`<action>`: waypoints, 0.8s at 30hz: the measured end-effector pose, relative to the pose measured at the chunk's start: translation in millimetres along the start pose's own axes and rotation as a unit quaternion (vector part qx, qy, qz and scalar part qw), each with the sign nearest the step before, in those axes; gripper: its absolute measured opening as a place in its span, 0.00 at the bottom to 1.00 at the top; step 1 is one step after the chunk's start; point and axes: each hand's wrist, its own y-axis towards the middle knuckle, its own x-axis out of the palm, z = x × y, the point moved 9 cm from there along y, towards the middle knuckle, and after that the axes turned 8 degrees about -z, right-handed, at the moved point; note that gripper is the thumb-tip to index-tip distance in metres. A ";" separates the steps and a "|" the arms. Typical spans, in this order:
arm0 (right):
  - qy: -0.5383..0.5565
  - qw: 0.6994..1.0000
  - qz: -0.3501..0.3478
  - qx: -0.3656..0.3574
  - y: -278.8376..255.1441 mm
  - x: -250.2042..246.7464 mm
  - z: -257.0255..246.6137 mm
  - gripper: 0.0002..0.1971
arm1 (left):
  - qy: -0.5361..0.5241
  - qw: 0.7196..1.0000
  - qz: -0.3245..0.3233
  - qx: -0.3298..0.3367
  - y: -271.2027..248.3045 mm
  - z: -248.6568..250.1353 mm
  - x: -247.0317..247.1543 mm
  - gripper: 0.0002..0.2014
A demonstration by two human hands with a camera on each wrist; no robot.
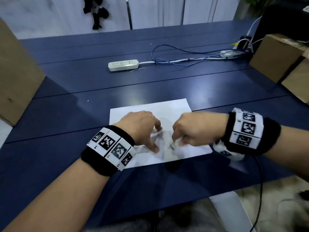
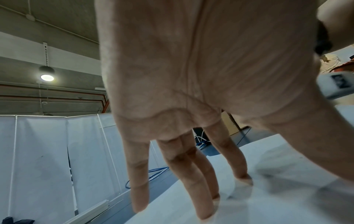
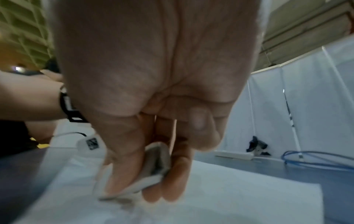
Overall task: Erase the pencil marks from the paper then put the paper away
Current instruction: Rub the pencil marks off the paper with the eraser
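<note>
A white sheet of paper [image 1: 167, 109] lies on the dark blue table [image 1: 66, 118], with faint grey smudges near its middle. My left hand [image 1: 154, 139] presses down on the paper [image 2: 277, 197] with straight, spread fingers [image 2: 191, 174]. Just to its right, my right hand [image 1: 176, 141] pinches a small greyish-white eraser [image 3: 155, 168] between thumb and fingers. The eraser's lower edge touches the paper [image 3: 249, 204]. From the head camera only the eraser's tip [image 1: 172, 146] shows under the fingers. Both hands blur slightly.
A white power strip [image 1: 123, 64] and a loop of blue cable [image 1: 184, 56] lie farther back on the table. Cardboard boxes stand at the left edge [image 1: 15, 77] and at the right [image 1: 275, 57]. A black wire hangs off the near right table edge.
</note>
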 end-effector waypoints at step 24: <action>-0.006 1.000 -0.016 -0.014 -4.3 6.5 4.9 0.10 | -0.003 1.000 -0.007 -0.002 -1.1 1.5 2.0 0.37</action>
